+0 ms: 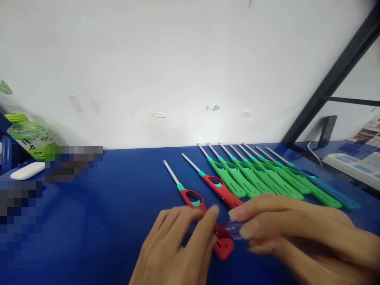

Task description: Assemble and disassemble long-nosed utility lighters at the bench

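Note:
My left hand (178,245) bends over a red long-necked lighter (191,196), its fingers closed around the middle of the handle. The lighter's metal tube points away to the upper left, and its handle end shows below my fingertips. Between thumb and fingers, my right hand (285,225) grips a see-through purple screwdriver handle (234,229) with a red collar. That collar meets my left fingertips over the lighter; the shaft and tip are hidden. A second red lighter (221,190) lies just beyond, apart from my left hand.
Several green lighters (230,180) and a blue one (332,192) lie in a row on the blue table (124,182). At left are a green-capped bottle (28,136) and a white rounded object (28,171). A dark frame post (326,87) rises at right; a white wall stands behind.

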`<state>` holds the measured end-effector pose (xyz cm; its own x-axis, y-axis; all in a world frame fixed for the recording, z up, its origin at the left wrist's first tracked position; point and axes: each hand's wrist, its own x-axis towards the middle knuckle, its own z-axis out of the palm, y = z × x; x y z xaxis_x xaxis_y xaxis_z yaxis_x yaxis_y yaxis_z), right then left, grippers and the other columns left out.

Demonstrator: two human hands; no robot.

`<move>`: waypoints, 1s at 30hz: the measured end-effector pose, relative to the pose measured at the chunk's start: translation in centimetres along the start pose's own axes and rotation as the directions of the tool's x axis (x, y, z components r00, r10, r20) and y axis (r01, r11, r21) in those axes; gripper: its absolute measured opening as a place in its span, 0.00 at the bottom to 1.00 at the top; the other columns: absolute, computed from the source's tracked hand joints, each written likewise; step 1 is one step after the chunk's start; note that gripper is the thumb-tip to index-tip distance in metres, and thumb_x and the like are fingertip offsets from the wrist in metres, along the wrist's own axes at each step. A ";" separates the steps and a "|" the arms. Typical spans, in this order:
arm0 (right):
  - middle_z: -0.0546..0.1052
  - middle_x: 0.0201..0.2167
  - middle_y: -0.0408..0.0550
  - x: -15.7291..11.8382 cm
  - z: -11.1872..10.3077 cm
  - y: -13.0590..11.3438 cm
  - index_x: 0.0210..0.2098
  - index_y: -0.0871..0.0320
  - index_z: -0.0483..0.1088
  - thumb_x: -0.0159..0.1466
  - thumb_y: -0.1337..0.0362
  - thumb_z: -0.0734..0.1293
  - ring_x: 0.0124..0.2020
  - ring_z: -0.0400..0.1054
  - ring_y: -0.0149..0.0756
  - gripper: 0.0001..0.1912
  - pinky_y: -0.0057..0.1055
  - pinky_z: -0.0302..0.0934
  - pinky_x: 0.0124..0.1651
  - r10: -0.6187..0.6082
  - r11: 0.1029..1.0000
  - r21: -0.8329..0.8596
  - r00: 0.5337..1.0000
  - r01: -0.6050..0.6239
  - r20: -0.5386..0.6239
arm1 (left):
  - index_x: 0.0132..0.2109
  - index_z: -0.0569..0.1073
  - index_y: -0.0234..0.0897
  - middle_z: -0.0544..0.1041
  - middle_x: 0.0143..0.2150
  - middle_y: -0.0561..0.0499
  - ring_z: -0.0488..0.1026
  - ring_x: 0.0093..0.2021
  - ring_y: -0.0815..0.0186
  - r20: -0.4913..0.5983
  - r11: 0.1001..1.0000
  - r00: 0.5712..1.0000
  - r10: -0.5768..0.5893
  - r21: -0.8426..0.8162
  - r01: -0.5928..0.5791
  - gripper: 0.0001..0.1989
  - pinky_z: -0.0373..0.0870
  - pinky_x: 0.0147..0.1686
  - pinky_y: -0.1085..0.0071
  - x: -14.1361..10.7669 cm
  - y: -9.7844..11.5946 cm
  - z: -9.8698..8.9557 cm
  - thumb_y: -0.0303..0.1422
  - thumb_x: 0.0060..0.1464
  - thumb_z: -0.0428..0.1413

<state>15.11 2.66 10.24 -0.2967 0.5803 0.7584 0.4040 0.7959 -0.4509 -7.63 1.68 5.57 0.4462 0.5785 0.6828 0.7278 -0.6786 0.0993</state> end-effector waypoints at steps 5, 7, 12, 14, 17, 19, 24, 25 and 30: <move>0.86 0.54 0.34 -0.2 0.4 0.5 0.58 0.41 0.75 0.74 0.56 0.72 0.53 0.83 0.34 0.14 0.23 0.77 0.55 0.142 0.975 -0.174 0.989 -0.136 0.028 | 0.62 0.74 0.44 0.87 0.44 0.56 0.86 0.33 0.62 0.209 0.965 0.972 -0.111 0.258 0.055 0.25 0.80 0.33 0.66 -2.0 -3.7 -1.9 0.21 0.66 0.45; 0.85 0.55 0.34 -0.1 0.5 1.0 0.60 0.40 0.74 0.75 0.57 0.70 0.55 0.82 0.32 0.14 0.22 0.77 0.55 0.172 0.958 -0.242 0.984 -0.155 0.047 | 0.56 0.79 0.50 0.88 0.43 0.56 0.87 0.35 0.56 0.308 0.862 0.861 -0.404 0.444 0.245 0.24 0.79 0.30 0.62 -2.5 -5.7 -3.0 0.25 0.69 0.43; 0.83 0.55 0.30 -0.1 0.9 2.3 0.53 0.36 0.76 0.77 0.58 0.67 0.58 0.79 0.30 0.09 0.30 0.73 0.64 0.219 0.938 -0.312 0.955 -0.149 0.201 | 0.59 0.78 0.34 0.84 0.48 0.36 0.85 0.44 0.40 0.339 0.673 0.650 -0.680 0.640 0.370 0.32 0.77 0.41 0.46 -3.4 -10.0 -5.0 0.38 0.76 0.31; 0.81 0.59 0.33 -0.7 1.1 2.9 0.56 0.35 0.76 0.77 0.55 0.66 0.63 0.76 0.34 0.11 0.37 0.73 0.66 0.290 0.913 -0.368 0.917 -0.178 0.275 | 0.60 0.78 0.32 0.82 0.46 0.35 0.84 0.42 0.40 0.362 0.665 0.615 -0.700 0.645 0.377 0.32 0.77 0.40 0.45 -4.0 -11.3 -5.2 0.41 0.74 0.34; 0.76 0.67 0.38 -1.9 1.2 3.8 0.61 0.35 0.76 0.77 0.48 0.64 0.70 0.70 0.44 0.16 0.50 0.71 0.69 0.371 0.869 -0.452 0.870 -0.202 0.324 | 0.55 0.82 0.39 0.82 0.42 0.41 0.84 0.35 0.46 0.393 0.672 0.595 -0.702 0.642 0.369 0.28 0.76 0.34 0.52 -5.1 -12.7 -4.9 0.46 0.71 0.40; 0.72 0.72 0.42 -2.7 1.1 4.4 0.65 0.35 0.73 0.77 0.43 0.62 0.73 0.66 0.51 0.21 0.59 0.68 0.70 0.399 0.837 -0.511 0.858 -0.196 0.325 | 0.51 0.82 0.43 0.81 0.40 0.45 0.83 0.33 0.50 0.377 0.693 0.645 -0.664 0.634 0.343 0.26 0.73 0.30 0.58 -5.8 -13.1 -4.5 0.47 0.71 0.41; 0.58 0.80 0.43 -3.9 0.6 6.1 0.76 0.31 0.58 0.74 0.35 0.61 0.79 0.51 0.59 0.34 0.66 0.64 0.71 0.458 0.771 -0.617 0.811 -0.158 0.364 | 0.53 0.81 0.41 0.79 0.36 0.46 0.81 0.31 0.50 0.286 0.702 0.788 -0.545 0.670 0.241 0.23 0.73 0.30 0.57 -6.6 -11.4 -4.1 0.40 0.72 0.41; 0.57 0.80 0.42 -4.0 0.5 6.6 0.77 0.31 0.57 0.74 0.34 0.60 0.80 0.49 0.59 0.35 0.66 0.62 0.72 0.478 0.754 -0.635 0.804 -0.169 0.353 | 0.56 0.80 0.37 0.79 0.38 0.43 0.81 0.33 0.48 0.273 0.687 0.794 -0.543 0.689 0.233 0.24 0.75 0.33 0.54 -6.5 -10.8 -4.1 0.39 0.73 0.41; 0.64 0.77 0.44 -4.5 -1.4 9.5 0.76 0.38 0.61 0.76 0.35 0.55 0.81 0.45 0.59 0.34 0.68 0.52 0.77 0.509 0.704 -0.676 0.818 -0.218 0.266 | 0.65 0.76 0.29 0.78 0.59 0.23 0.78 0.55 0.27 0.162 0.723 0.884 -0.438 0.648 0.240 0.30 0.80 0.39 0.39 -4.5 -6.8 -2.7 0.43 0.73 0.41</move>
<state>21.49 7.38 3.22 -0.2671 0.9263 0.2659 0.9341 0.3166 -0.1648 -16.01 2.47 3.82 0.1600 0.8820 0.4433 0.9706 -0.0588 -0.2333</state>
